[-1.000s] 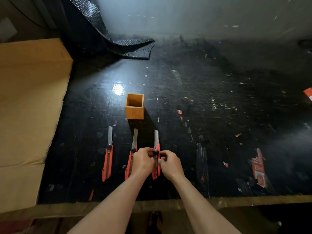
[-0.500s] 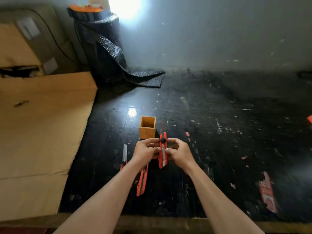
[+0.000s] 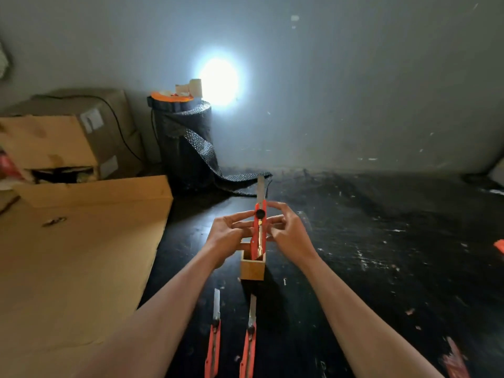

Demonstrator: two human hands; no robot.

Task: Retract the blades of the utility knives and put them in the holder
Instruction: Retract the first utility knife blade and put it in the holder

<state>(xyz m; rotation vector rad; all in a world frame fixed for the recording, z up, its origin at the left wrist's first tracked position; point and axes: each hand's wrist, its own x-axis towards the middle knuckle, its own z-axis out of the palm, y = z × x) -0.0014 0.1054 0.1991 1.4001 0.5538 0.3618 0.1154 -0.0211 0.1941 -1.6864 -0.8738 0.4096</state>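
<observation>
I hold a red utility knife (image 3: 258, 231) upright between my left hand (image 3: 230, 236) and my right hand (image 3: 289, 232), fingers of both on its body near the black knob. Its steel blade sticks out of the top end. The knife's lower end sits at the mouth of the small square wooden holder (image 3: 252, 269), which stands on the black table just below my hands. Two more red knives lie in front of the holder, one on the left (image 3: 213, 340) and one on the right (image 3: 249, 341), both with their blades out and pointing away from me.
Flat cardboard sheets (image 3: 73, 257) cover the left side, with a cardboard box (image 3: 81, 135) behind them. A roll of black mesh (image 3: 185, 140) stands against the grey wall. Red scraps (image 3: 499, 245) lie on the scuffed black table (image 3: 381, 255) at the right.
Both hands picked the rightmost knife off the table and raised it upright; it now stands over the holder. The view has tilted up toward the wall.
</observation>
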